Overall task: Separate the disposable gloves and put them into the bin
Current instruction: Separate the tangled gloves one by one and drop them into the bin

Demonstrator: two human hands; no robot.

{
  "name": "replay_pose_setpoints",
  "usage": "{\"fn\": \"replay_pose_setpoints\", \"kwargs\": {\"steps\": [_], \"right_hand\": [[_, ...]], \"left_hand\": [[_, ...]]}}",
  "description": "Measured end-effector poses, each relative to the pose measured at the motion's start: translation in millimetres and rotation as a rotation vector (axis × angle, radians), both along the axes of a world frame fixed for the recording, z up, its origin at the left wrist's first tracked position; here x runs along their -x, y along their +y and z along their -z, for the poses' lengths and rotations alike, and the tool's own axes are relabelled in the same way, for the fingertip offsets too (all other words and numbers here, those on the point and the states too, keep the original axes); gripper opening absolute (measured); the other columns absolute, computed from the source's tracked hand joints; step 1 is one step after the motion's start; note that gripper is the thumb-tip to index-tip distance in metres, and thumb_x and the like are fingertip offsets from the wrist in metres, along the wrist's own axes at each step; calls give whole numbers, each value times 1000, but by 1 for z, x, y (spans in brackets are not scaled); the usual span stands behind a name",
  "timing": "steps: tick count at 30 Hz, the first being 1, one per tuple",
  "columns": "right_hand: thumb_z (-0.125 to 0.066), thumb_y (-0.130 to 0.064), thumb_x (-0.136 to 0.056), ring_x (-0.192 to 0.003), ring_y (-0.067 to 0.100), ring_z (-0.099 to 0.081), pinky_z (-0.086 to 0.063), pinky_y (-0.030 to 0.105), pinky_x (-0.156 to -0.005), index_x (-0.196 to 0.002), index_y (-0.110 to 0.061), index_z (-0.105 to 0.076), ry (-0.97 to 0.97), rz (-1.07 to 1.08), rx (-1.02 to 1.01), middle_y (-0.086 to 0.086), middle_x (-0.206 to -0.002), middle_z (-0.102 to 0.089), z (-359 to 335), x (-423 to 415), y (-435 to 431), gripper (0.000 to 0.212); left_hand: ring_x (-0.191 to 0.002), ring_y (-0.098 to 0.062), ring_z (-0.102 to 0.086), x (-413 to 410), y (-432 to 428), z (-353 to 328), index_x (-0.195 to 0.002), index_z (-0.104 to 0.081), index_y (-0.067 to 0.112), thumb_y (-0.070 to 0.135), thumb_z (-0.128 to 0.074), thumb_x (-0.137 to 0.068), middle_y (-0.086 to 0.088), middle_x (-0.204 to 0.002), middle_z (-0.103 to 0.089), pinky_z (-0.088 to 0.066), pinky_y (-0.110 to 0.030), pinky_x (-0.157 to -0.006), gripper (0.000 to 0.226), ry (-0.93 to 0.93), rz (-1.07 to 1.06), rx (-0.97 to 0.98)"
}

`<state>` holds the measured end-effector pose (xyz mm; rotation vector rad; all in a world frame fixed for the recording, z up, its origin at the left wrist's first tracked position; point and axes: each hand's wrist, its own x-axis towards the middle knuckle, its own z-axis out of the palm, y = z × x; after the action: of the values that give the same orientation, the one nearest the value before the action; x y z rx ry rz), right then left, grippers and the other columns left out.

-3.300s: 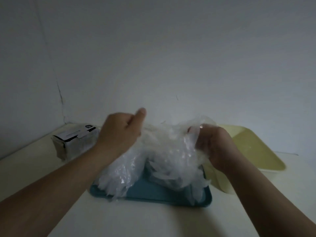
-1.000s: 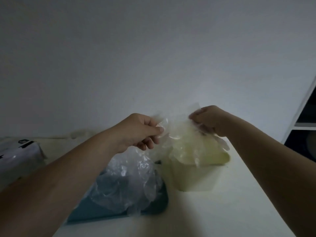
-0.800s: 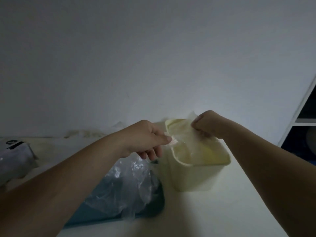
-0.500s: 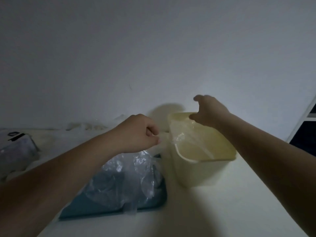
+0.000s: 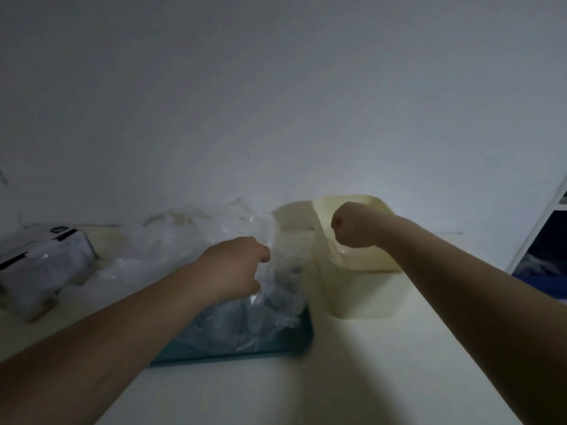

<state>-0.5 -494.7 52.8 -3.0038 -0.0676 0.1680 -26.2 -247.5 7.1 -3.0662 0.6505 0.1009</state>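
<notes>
A heap of clear disposable gloves (image 5: 273, 305) lies on a teal tray (image 5: 285, 343) in the middle of the table. My left hand (image 5: 236, 265) reaches into the heap from the left, fingers curled round a glove whose clear film stands up beside the fingertips. To the right of the tray stands the pale yellow bin (image 5: 362, 297). My right hand (image 5: 352, 225) hovers over the bin's near-left rim with its fingers curled into a fist and nothing visible in it. A bit of clear film (image 5: 343, 254) shows inside the bin.
A white box with black labels (image 5: 43, 262), wrapped in clear film, sits at the far left of the table. More crumpled clear plastic (image 5: 171, 222) lies along the wall behind the tray. A white shelf unit's edge (image 5: 543, 228) stands at the right.
My right hand let the glove drop into the bin, then drew back and curled shut. My left hand moved from beside the bin down into the heap on the tray.
</notes>
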Motion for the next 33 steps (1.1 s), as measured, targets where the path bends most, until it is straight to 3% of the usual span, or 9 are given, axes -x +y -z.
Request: {"fn": "replay_pose_setpoints", "kwargs": {"steps": [3, 6, 10, 15, 18, 21, 24, 28, 33], "right_hand": [[-53, -12, -86, -89, 23, -69, -61, 37, -82, -102, -14, -74, -308, -40, -188, 2, -100, -74, -21, 10, 18, 27], [-54, -16, -96, -94, 17, -69, -56, 31, -83, -108, -17, -76, -405, -132, -504, -5, -103, -74, -32, 37, 44, 25], [-58, -29, -102, -98, 41, -68, -58, 59, -90, -105, -3, -70, -329, -128, -1003, 20, -105, -72, -19, 53, 70, 28], [-58, -54, -101, -111, 19, -70, -58, 43, -99, -128, -17, -66, -178, -52, -1326, 1, -120, -72, 12, 36, 103, 47], [-57, -65, -95, -112, 25, -73, -58, 48, -101, -136, -11, -63, 51, -60, -1501, 6, -122, -74, 19, 28, 121, 68], [-44, -72, -95, -111, 34, -72, -54, 54, -102, -127, -15, -72, 240, -213, -1501, 13, -118, -76, 19, 27, 122, 71], [-49, -66, -95, -113, 43, -69, -56, 55, -98, -121, -11, -75, 337, -317, -1550, 22, -120, -73, 23, 31, 118, 66], [-71, -26, -94, -80, 35, -68, -60, 43, -72, -91, -12, -81, 206, -283, -1544, 20, -93, -73, 27, 31, 120, 17], [-69, -19, -98, -63, 24, -64, -54, 33, -57, -88, -6, -78, 48, -177, -1502, 16, -83, -75, 36, 28, 111, 19]], "left_hand": [[-98, -13, -65, 0, 10, -9, -113, -74, 25, 37, -70, -97, 6, -116, -69, -57, -38, -92, 21, -68, -15, 256], [-81, -7, -67, 3, 23, -27, -90, -77, 24, 33, -69, -98, 12, -90, -73, -59, -34, -82, 14, -142, -48, 547], [-77, -14, -69, 13, 46, -43, -90, -72, 19, 26, -64, -103, 3, -86, -74, -57, -29, -69, 17, -192, -203, 1011], [-93, -26, -73, 24, 60, -56, -93, -72, 12, 16, -54, -105, -15, -112, -78, -57, -37, -78, 22, 324, -263, 1851], [-93, -32, -68, 28, 64, -57, -74, -68, 10, 13, -57, -97, -18, -99, -69, -56, -50, -92, 26, 535, -164, 2101], [-90, -33, -65, 32, 62, -52, -73, -68, 8, 33, -61, -102, -17, -90, -66, -49, -55, -104, 39, 470, -209, 1943], [-92, -34, -67, 32, 66, -38, -95, -66, 3, 18, -81, -86, -20, -95, -69, -58, -43, -88, 23, 286, -199, 1761], [-103, -26, -74, 29, 64, -25, -109, -67, 8, 2, -87, -80, -9, -114, -75, -60, -35, -91, 36, 252, -178, 1591], [-109, -17, -74, 26, 67, -20, -126, -68, 27, -2, -84, -81, 8, -127, -70, -60, -32, -91, 56, 239, -259, 1437]]}}
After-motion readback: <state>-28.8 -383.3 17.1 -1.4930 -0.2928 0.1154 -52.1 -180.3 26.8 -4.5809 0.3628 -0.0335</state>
